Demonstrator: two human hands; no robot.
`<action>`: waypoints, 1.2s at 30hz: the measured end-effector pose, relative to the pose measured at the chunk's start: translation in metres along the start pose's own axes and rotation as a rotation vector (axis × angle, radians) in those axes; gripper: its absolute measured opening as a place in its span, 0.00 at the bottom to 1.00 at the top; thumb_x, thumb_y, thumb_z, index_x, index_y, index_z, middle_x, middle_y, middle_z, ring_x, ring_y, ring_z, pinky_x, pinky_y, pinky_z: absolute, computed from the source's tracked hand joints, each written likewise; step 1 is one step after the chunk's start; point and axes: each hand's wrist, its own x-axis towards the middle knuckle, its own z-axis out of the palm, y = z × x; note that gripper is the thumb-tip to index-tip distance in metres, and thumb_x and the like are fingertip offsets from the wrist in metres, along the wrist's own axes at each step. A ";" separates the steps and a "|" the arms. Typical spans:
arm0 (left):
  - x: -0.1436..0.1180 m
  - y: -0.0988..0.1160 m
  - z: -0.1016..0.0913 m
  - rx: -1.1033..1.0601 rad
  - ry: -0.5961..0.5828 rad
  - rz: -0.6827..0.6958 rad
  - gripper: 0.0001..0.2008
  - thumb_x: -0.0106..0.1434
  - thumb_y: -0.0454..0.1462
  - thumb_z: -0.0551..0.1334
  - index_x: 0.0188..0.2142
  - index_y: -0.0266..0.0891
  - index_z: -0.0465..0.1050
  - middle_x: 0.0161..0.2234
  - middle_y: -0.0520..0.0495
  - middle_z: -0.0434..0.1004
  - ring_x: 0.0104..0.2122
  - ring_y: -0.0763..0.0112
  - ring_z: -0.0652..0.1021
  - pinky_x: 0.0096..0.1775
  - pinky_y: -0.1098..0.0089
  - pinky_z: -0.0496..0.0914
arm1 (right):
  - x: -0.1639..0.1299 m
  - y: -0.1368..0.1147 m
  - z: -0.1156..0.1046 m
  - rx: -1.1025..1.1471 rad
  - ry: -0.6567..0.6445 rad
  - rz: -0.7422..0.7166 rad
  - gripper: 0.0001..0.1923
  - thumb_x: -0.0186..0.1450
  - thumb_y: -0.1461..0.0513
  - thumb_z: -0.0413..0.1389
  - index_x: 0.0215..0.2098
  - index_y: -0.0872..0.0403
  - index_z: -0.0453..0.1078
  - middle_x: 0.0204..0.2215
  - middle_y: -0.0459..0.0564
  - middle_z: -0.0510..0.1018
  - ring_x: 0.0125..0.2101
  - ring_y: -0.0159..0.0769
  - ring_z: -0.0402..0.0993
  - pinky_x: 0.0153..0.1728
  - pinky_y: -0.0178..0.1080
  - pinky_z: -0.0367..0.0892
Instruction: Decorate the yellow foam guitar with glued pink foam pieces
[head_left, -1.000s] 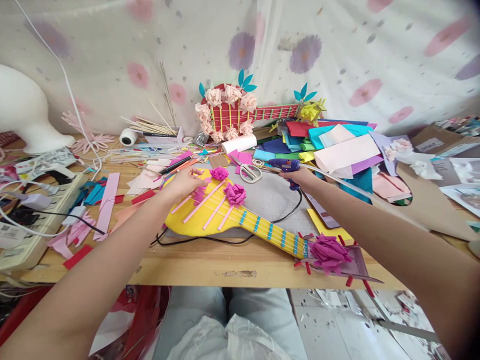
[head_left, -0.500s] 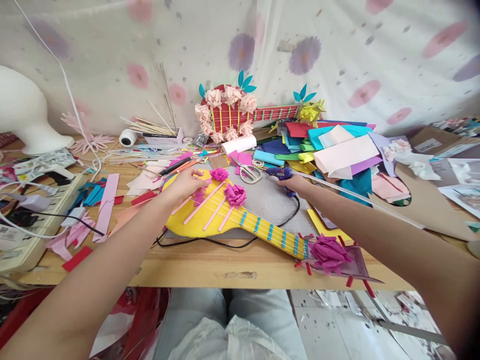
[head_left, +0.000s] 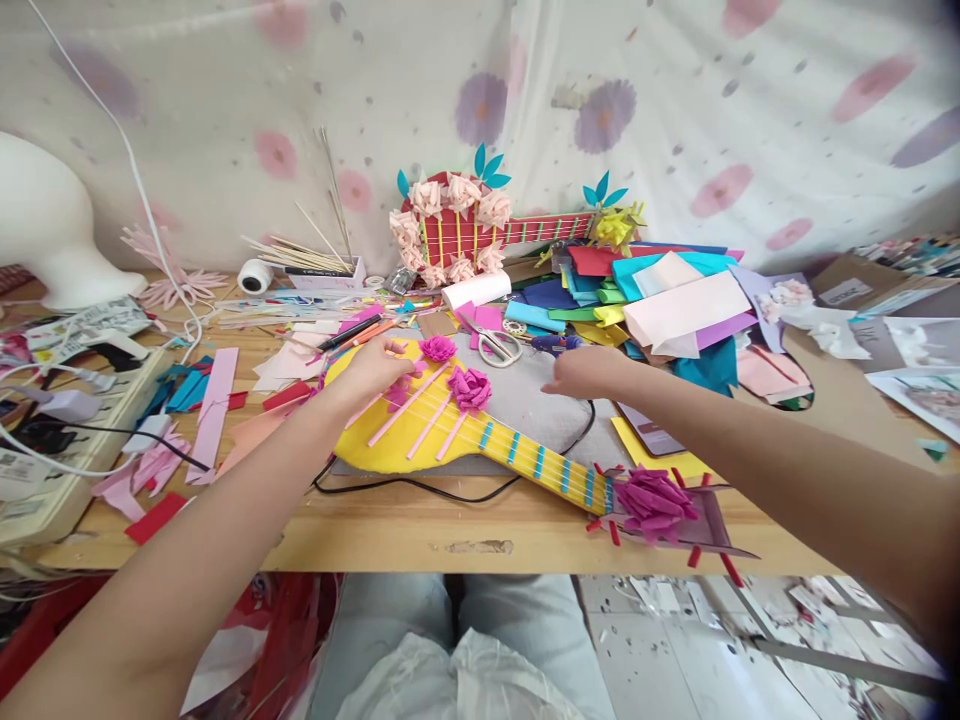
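The left hand (head_left: 371,368) rests with loose, spread fingers on the body of the yellow paper guitar (head_left: 420,425), which lies on the wooden tabletop (head_left: 420,525). The right hand (head_left: 589,372) hovers with its grip apart and empty, just in front of the blue glue gun (head_left: 556,344) and near the scissors (head_left: 496,344).

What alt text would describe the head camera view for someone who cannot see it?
A person's left hand rests on a yellow paper guitar decorated with magenta paper flowers; the right hand hovers beside a blue glue gun. Scissors and coloured paper sheets clutter the wooden table.
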 end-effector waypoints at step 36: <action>0.018 0.019 0.029 0.610 0.206 0.692 0.30 0.44 0.36 0.66 0.48 0.40 0.63 0.51 0.41 0.64 0.53 0.54 0.64 0.54 0.57 0.58 | 0.029 -0.086 0.016 1.277 0.048 0.123 0.08 0.59 0.72 0.53 0.24 0.57 0.63 0.19 0.44 0.70 0.20 0.24 0.67 0.28 0.31 0.68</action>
